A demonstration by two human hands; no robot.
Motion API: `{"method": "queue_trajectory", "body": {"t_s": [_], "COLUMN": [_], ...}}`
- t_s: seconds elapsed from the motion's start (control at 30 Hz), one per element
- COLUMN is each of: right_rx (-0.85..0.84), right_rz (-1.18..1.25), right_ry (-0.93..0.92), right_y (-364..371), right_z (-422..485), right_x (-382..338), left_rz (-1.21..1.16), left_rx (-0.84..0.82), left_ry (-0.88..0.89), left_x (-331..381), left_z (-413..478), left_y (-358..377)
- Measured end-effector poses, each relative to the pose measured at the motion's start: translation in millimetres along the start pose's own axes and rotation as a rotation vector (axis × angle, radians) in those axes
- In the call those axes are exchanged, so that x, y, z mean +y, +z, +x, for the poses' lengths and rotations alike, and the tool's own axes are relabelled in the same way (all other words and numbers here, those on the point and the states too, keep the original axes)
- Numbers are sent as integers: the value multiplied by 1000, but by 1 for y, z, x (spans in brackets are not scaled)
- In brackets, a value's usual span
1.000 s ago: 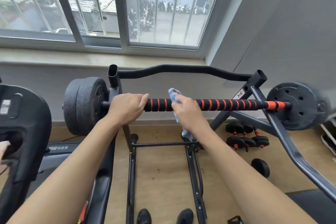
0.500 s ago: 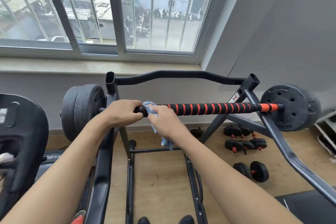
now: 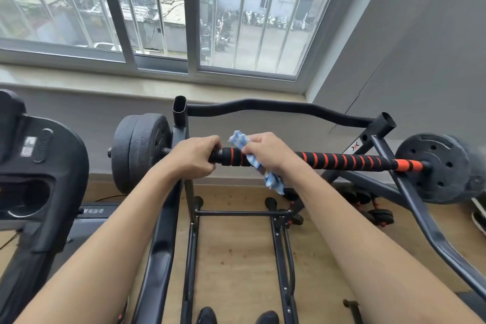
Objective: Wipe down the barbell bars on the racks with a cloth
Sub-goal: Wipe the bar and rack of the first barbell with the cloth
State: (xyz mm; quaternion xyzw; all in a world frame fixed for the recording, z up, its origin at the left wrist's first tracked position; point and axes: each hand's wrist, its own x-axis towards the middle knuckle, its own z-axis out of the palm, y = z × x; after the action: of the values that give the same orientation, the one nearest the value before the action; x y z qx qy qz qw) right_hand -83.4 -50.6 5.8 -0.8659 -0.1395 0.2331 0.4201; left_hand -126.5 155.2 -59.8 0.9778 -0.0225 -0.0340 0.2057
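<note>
Right hand point(image 3: 265, 151) hides cloth point(image 3: 238, 140) middle; left hand point(image 3: 193, 156) grips bar point(image 3: 342, 161).

A dark grey tubular steel rack point(image 3: 263, 103) stands on the light wooden floor point(image 3: 236, 258) and carries a black-and-orange striped barbell bar point(image 3: 342, 160); small black dumbbells point(image 3: 381, 214) lie on the floor beside it.

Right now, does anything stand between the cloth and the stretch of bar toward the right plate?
Nothing visible does. The right hand grips the blue cloth on the barbell bar; rightward its striped grip lies bare toward the weight plate.
</note>
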Motion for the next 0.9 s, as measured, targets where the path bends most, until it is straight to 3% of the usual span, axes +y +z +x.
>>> {"method": "queue_trajectory", "body": {"t_s": [0.17, 0.3, 0.5, 0.63, 0.7, 0.8, 0.87, 0.9], "right_rx": [-59, 102, -84, 167, 212, 64, -96, -134], "right_rz": [-237, -137, -554, -206, -191, -551, -807, -816], "right_ry": [-99, -204, -270, -301, -332, -345, -251, -189], "right_y": [16, 13, 41, 31, 32, 49, 62, 66], "right_z": [-16, -11, -31, -26, -15, -24, -40, -49], "right_x": [23, 18, 40, 49, 43, 54, 76, 87], "left_rz": [-16, -14, -50, -35, -34, -51, -58, -53], "left_rx": [-15, -12, -59, -54, -56, -79, -92, -97], "left_ry": [-11, -6, -14, -14, -15, -16, -26, -27], "left_x": [-2, -1, -2, -2, -1, -1, -3, -3], "left_z": [1, 2, 6, 7, 8, 10, 12, 12], "left_y": [-2, -3, -6, -6, -7, -8, -8, -8]}}
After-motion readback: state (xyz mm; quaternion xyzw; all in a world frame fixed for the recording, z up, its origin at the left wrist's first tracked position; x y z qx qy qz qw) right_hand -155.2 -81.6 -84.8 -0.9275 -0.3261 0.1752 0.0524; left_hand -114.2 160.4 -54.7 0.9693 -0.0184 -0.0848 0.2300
